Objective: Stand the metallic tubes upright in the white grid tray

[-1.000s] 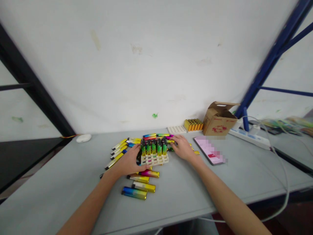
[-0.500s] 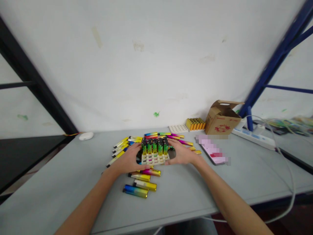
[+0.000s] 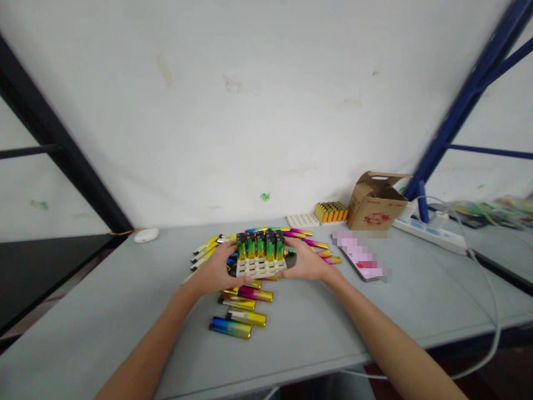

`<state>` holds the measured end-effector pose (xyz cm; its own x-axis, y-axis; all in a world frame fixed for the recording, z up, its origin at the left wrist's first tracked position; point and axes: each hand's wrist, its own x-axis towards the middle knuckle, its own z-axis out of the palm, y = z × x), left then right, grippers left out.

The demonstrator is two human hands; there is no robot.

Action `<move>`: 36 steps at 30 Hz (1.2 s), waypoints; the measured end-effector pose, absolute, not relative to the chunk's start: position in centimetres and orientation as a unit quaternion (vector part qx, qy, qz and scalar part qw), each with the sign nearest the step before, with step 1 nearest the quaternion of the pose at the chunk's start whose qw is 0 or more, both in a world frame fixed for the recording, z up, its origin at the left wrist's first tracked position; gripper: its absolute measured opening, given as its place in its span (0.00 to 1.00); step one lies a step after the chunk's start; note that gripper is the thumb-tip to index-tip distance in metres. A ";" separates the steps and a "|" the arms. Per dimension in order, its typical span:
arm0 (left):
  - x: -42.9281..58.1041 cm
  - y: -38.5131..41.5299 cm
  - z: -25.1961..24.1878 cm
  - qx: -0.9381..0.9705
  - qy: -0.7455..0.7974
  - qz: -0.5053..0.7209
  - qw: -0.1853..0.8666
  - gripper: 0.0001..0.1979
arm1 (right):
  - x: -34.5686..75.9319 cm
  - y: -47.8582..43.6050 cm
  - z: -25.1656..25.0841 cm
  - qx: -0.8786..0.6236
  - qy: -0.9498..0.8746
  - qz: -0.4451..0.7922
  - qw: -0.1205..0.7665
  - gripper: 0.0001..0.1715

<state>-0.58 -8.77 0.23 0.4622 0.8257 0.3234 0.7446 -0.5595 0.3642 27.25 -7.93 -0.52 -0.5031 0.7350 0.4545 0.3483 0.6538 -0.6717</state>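
Between my two hands is a white perforated tray [image 3: 260,269], gripped by its left and right ends. Green-and-yellow lighters [image 3: 260,246] with black tops stand upright in its rear rows, while the front rows of holes are bare. My left hand [image 3: 219,269] is closed on the left end, thumb at the front corner. On the right end, my right hand [image 3: 306,260] is closed in the same way. Loose lighters lie around and behind the tray, among them a blue-and-yellow one [image 3: 230,327] and a pink-and-yellow one [image 3: 256,293]. The tray hides some of them.
At the back stand a second white tray [image 3: 302,220], a block of upright orange-yellow cylinders [image 3: 332,211] and an open cardboard box [image 3: 375,206]. A pink phone [image 3: 358,255] lies at right, near a power strip [image 3: 431,233] with cables. A white case [image 3: 146,235] sits at far left.
Both hands have shifted the tray slightly to the left and up in the picture, with the lighters still standing in it. The view itself has moved a little.
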 end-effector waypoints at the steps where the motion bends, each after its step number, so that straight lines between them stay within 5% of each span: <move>1: -0.8 -8.7 0.4 0.851 0.458 0.245 0.080 0.39 | 27.0 -8.0 -0.4 -0.326 -0.824 0.257 0.385 0.44; 11: -1.3 -8.5 0.1 0.851 0.470 0.219 0.086 0.36 | 26.3 -8.0 -0.5 -0.309 -0.855 0.212 0.360 0.40; 19: -0.5 -8.6 -0.5 0.847 0.479 0.207 0.103 0.36 | 28.0 -7.3 -1.5 -0.377 -0.862 0.154 0.303 0.55; 24: -0.7 -8.6 -0.6 0.841 0.509 0.166 0.074 0.37 | 30.2 -5.7 -1.3 -0.418 -0.821 0.140 0.363 0.25; 29: -0.6 -8.6 -0.5 0.847 0.507 0.145 0.071 0.36 | 30.3 -4.6 -2.5 -0.493 -0.811 0.019 0.315 0.21; 36: -0.3 -8.8 -0.3 0.834 0.517 0.169 0.093 0.39 | 28.5 -4.5 -3.0 -0.545 -0.796 0.008 0.264 0.18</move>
